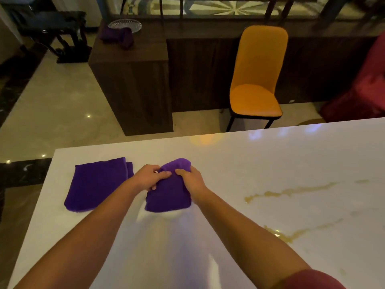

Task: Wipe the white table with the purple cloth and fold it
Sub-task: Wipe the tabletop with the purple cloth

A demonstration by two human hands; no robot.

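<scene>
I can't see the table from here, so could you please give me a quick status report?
Left hand and right hand both grip bunched purple cloth on white table. Second folded purple cloth alongside, apart.

I am seeing a deep purple cloth (168, 195) on a white table (270, 163) that is showing yellowish veins toward its right edge. A second purple cloth (95, 184) is lying near the left edge. An orange chair (258, 80) with black legs is standing past the far edge, beside a dark brown wooden cabinet (133, 88).
</scene>
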